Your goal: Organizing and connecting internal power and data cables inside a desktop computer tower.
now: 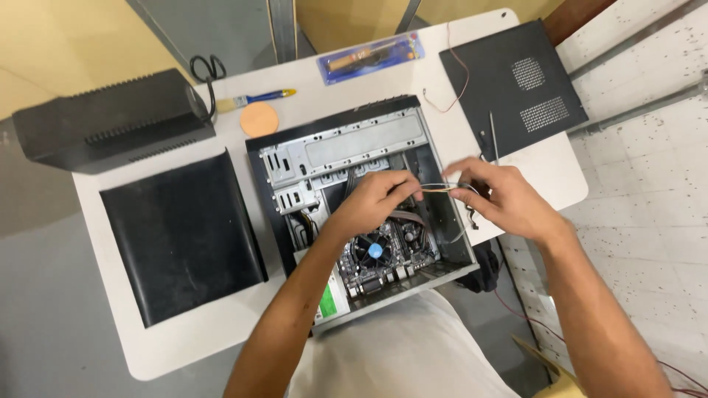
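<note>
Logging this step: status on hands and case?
Both hands, left and right, pinch thin cable. Open computer case beneath. Nothing blocking.

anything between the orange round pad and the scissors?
Head view: a paintbrush with a blue and yellow handle lies between the orange round pad and the scissors.
</note>
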